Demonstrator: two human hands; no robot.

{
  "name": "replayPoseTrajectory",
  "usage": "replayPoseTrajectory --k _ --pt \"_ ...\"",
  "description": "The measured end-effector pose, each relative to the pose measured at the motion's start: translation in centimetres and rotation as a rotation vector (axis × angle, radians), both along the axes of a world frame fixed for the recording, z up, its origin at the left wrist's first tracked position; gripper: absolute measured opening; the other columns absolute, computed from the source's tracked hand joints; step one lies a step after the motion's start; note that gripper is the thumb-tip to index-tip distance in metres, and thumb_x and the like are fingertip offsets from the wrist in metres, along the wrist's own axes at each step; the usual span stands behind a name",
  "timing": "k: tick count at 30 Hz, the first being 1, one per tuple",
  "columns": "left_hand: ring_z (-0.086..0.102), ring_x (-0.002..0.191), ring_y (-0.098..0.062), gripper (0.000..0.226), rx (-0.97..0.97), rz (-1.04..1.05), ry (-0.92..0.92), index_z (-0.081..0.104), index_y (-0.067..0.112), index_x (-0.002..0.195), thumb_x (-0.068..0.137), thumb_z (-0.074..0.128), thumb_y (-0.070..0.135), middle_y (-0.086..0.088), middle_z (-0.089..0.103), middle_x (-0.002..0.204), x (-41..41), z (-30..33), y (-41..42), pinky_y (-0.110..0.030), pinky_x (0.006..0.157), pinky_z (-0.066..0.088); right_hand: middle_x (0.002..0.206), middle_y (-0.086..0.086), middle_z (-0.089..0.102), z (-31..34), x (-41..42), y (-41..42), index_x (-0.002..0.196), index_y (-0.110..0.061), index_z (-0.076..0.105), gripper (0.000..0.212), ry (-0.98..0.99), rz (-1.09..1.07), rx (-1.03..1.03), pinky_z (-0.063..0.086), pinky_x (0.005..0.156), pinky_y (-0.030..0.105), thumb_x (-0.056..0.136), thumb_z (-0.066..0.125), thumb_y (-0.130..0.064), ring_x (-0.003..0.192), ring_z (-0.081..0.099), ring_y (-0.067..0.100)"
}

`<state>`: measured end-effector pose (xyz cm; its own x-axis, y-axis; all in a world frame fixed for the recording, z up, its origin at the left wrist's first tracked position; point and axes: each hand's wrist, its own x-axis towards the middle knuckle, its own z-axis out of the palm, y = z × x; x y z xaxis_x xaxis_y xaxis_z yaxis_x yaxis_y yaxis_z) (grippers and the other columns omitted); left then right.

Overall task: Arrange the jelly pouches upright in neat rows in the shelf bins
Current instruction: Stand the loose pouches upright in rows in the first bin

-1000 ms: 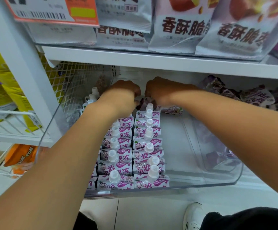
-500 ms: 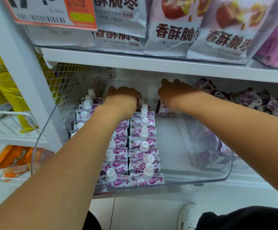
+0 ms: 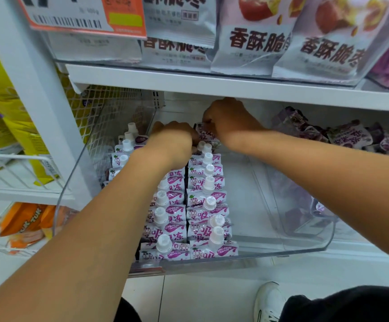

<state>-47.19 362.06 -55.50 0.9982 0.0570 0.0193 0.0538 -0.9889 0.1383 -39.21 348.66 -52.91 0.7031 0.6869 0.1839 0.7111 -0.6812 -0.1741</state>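
Note:
A clear plastic bin (image 3: pixel 282 248) is pulled out from under a white shelf. Several purple-and-white jelly pouches with white caps (image 3: pixel 208 203) stand upright in three rows along its left half. At the back of the rows my right hand (image 3: pixel 229 122) pinches one pouch (image 3: pixel 206 134) by its top, tilted. My left hand (image 3: pixel 173 139) rests curled on the tops of the rear pouches of the middle row; its fingers are hidden. The bin's right half holds no pouches.
Loose purple pouches (image 3: pixel 349 138) lie heaped in the neighbouring bin on the right. Silver snack bags (image 3: pixel 254 43) stand on the shelf above. A wire mesh wall (image 3: pixel 100 117) borders the bin's left side. My shoe (image 3: pixel 269 300) is on the tiled floor below.
My right hand has come back left to the rear of the rows and now holds a pouch there. My left hand has stayed at the back of the middle row.

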Motion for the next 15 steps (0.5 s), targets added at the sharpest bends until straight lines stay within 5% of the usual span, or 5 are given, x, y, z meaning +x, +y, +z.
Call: replayPoseTrajectory --k 4,8,15 --pt "0.063 0.094 -0.031 0.027 -0.083 0.031 -0.086 0.074 0.020 0.101 0.094 0.055 0.037 -0.007 0.069 0.106 -1.1 -0.2 0.7 -0.039 0.086 0.054 0.105 0.000 0.067 0.5 1.3 1.0 0.100 -0.012 0.075 0.015 0.117 0.063 0.031 0.043 0.081 0.021 0.090 0.069 -0.022 0.101 0.061 0.015" --pt "0.063 0.092 -0.030 0.026 -0.085 0.031 -0.106 0.073 0.020 0.100 0.092 0.055 0.037 -0.007 0.070 0.103 -1.8 -0.2 0.7 -0.038 0.082 0.055 0.094 -0.005 0.064 0.0 1.7 1.1 0.094 -0.019 0.075 0.012 0.198 0.059 0.105 0.042 0.070 0.020 0.083 0.075 -0.023 0.093 0.063 0.014" --pt "0.037 0.128 -0.030 0.024 0.122 0.044 -0.151 0.074 0.027 0.104 0.093 0.055 0.038 0.001 0.054 0.129 -2.0 0.0 0.3 -0.051 0.111 0.028 0.108 0.002 0.068 -0.2 1.3 -0.7 0.105 -0.018 0.072 0.031 0.141 -0.030 -0.038 0.045 0.082 0.026 0.080 0.079 -0.034 0.101 0.062 0.022"
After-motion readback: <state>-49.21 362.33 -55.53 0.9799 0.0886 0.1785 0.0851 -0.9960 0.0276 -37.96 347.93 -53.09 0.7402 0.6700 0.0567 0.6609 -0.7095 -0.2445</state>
